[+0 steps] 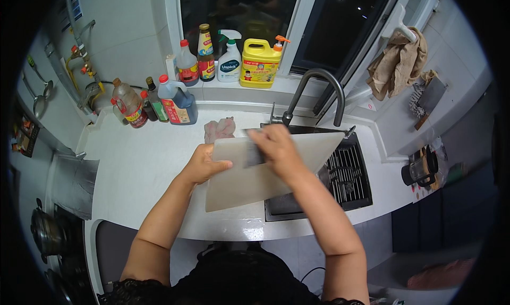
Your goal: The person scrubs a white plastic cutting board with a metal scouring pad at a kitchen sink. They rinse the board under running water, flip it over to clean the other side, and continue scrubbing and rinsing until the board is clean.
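A pale, flat cutting board (pixel 239 185) is held tilted over the counter and the left part of the sink. My left hand (pixel 201 164) grips its left edge, with the thumb lying on the upper face. My right hand (pixel 276 148) is closed on a flat grey thing (pixel 255 152) against the board's face. Motion blurs that grey piece and the fingers, so its kind is unclear. Behind the board lies a crumpled pinkish cloth (pixel 219 129). The dark sink (pixel 287 209) is partly hidden under the board and my right forearm.
A dark tap (pixel 334 87) arches over the sink, which has a black rack (pixel 348 177) at its right. Several sauce bottles (pixel 178 100) stand at the back left. On the sill are a spray bottle (pixel 230 61) and a yellow jug (pixel 260 63). Pots (pixel 48 230) sit far left.
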Tool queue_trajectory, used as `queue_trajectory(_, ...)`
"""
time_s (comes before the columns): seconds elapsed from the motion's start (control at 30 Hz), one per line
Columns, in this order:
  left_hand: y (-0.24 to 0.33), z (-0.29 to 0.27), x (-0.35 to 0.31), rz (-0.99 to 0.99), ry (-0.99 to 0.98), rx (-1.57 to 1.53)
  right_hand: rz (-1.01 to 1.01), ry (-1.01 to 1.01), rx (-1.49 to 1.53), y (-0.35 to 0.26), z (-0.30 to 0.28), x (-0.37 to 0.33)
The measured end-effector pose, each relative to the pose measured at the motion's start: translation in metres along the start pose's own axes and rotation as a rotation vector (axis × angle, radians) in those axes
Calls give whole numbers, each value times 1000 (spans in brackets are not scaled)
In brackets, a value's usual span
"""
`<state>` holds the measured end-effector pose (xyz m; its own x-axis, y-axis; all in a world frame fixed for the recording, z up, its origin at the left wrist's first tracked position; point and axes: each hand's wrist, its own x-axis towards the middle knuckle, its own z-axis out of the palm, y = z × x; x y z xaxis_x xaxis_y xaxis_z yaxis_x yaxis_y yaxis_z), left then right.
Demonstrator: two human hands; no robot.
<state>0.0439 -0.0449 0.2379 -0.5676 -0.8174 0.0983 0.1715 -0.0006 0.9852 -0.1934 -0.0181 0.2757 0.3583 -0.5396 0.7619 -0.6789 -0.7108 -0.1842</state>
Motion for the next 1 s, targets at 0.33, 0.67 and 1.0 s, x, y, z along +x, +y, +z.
queue_trajectory(0.33,5,4,2,-14,-45,29,192,-91,2,44,-43,-36)
queue_trajectory(0.67,13,10,7,-35,-90,69,140,-25,55,15,-40,-19)
queue_trajectory(1.0,23,32,24,-4,-94,161,145,-18,123,-30,-21,24)
